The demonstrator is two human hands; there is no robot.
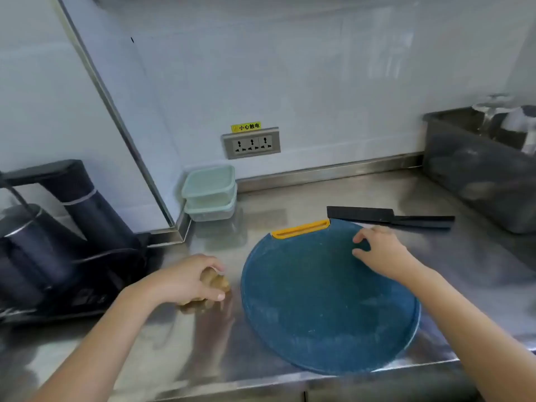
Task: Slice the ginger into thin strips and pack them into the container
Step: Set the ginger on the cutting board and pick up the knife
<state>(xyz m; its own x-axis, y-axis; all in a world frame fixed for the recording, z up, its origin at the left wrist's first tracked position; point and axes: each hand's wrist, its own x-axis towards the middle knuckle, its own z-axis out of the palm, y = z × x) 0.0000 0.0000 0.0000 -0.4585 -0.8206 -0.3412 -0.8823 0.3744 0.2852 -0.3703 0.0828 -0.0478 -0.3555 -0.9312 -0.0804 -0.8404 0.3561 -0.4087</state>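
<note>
A knobbly tan piece of ginger [216, 282] lies on the steel counter [290, 198], left of a round blue cutting board [322, 309] with a yellow handle. My left hand [188, 278] grips the ginger from above. My right hand [380, 250] hovers over the board's far right part, its fingers loosely curled and holding nothing. A black cleaver [385, 217] lies on the counter just behind the board. Two stacked pale green lidded containers [209, 192] stand by the wall at the back left.
A dark kettle and brewing unit [58, 233] fills the left side. On the wall, a triple socket [251, 143] sits above the containers. A steel sink [478, 169] lies at the back right. The counter's front edge runs just below the board.
</note>
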